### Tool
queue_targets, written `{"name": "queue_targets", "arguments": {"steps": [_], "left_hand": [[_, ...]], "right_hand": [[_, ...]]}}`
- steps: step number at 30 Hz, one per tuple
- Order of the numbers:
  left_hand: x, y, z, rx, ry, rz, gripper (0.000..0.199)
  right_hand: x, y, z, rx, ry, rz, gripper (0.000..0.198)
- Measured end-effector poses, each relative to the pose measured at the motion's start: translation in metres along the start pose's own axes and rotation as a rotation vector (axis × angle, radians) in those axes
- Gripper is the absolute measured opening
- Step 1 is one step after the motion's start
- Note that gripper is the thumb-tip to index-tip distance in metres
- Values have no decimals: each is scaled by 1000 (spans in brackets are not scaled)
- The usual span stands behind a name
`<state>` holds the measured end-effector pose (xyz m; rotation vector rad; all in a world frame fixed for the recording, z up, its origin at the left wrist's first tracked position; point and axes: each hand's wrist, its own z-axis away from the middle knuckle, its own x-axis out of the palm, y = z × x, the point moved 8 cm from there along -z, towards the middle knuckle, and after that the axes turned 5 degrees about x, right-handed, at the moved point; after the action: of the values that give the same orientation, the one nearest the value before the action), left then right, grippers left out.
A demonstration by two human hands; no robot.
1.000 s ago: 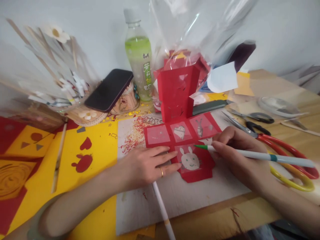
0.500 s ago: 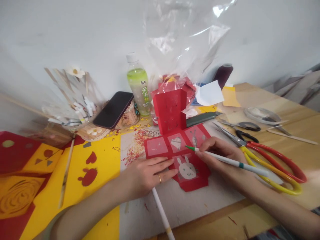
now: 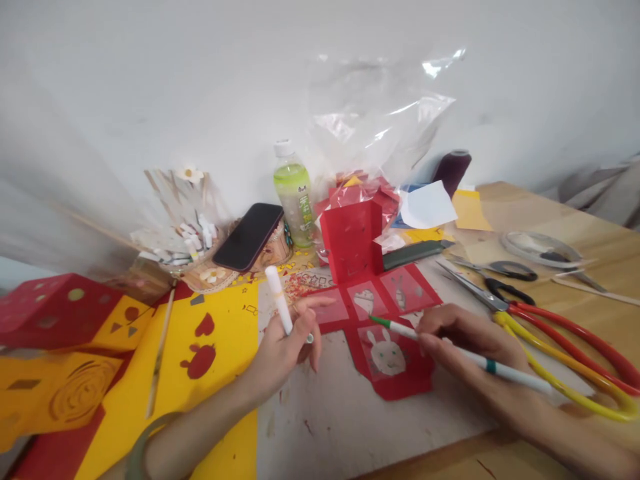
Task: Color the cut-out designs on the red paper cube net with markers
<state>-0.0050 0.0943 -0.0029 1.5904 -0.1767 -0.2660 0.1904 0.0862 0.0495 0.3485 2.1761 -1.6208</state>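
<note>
My right hand [image 3: 465,347] holds a white marker [image 3: 467,357] with a green tip and a green band. The tip is over the red paper cutout [image 3: 407,390], close to its heart-shaped window [image 3: 364,301]. Below that window, a white rabbit face [image 3: 387,353] shows behind a clear film. My left hand [image 3: 287,343] is closed around a second white marker [image 3: 280,303] with a pale yellow band, which sticks up out of the fingers. This hand is raised at the left side of the cutout. Another red panel [image 3: 351,240] stands upright at the back.
Large scissors with red and yellow handles [image 3: 560,340] lie at the right. Yellow paper [image 3: 225,407] and a thin stick [image 3: 161,353] lie at the left. Behind are a phone [image 3: 250,237], a drink bottle [image 3: 294,197], a clear plastic bag [image 3: 380,127] and a dark green cutter [image 3: 415,253].
My left hand has lifted off the cutout and moved left. Its marker, which pointed down toward me, now points up. My right hand keeps its marker; the view has shifted.
</note>
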Motion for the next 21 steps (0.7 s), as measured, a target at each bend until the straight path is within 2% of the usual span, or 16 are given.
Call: {"name": "queue_targets", "arguments": {"steps": [6, 11, 16, 21], "left_hand": [[13, -4, 2, -82, -80, 170, 61], [17, -1, 1, -87, -94, 230, 61], [23, 0, 2, -95, -168, 220, 63], [26, -3, 3, -114, -224, 126, 63]], "right_hand": [[24, -41, 3, -114, -277, 49, 17], [42, -45, 1, -135, -402, 52, 14], [55, -38, -5, -36, -465, 3, 15], [67, -20, -12, 216, -554, -194, 22]]}}
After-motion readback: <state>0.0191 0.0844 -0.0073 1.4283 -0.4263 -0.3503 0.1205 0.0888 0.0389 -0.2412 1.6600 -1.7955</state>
